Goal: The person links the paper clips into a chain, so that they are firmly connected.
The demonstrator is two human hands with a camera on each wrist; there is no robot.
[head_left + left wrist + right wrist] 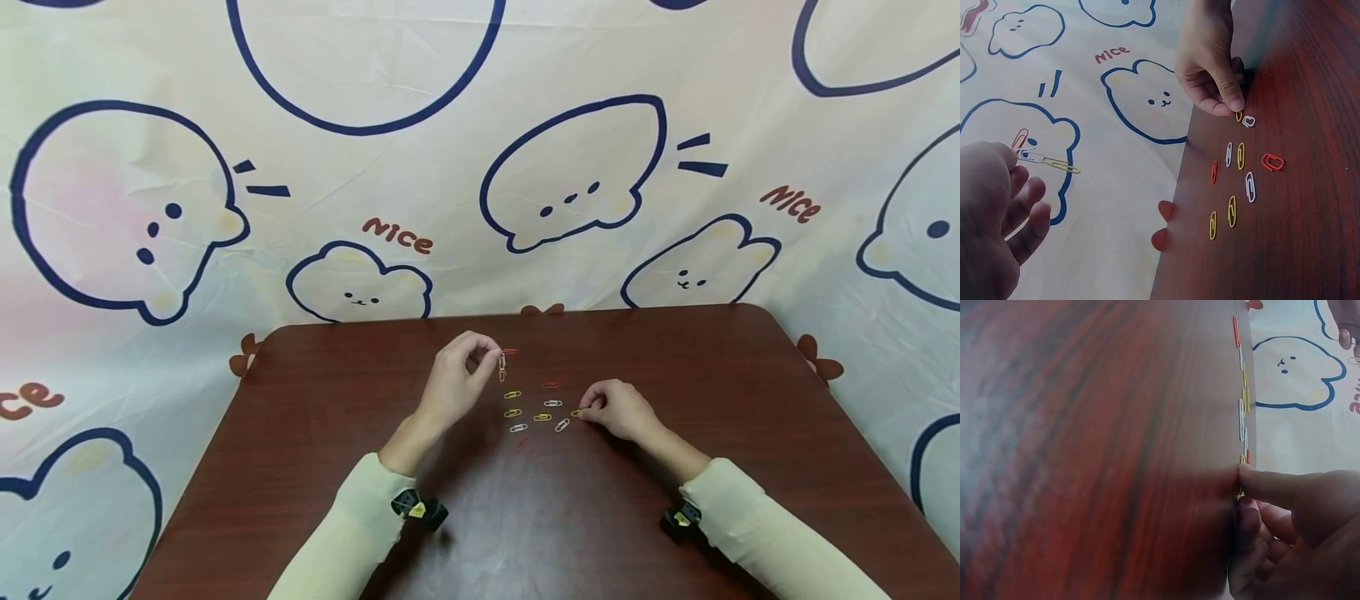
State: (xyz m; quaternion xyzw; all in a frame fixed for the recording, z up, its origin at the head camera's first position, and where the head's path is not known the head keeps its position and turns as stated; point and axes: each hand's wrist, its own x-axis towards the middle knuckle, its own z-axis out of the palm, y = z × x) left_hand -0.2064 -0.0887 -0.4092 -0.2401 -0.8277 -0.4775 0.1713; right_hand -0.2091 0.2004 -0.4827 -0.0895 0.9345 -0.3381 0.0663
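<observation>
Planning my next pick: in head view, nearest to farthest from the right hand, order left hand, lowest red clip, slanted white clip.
1. Slanted white clip: just left of the right hand.
2. Lowest red clip: farther left, nearer the camera.
3. Left hand: farthest left.

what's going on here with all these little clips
A person is handling paper clips at a brown table. Their left grip holds up a short chain of clips, one red, one white and one yellow, apparently linked. Their right grip pinches another yellow clip, not joined to that chain. Eight loose clips lie on the table between the two: three yellow, three white, two red.
</observation>
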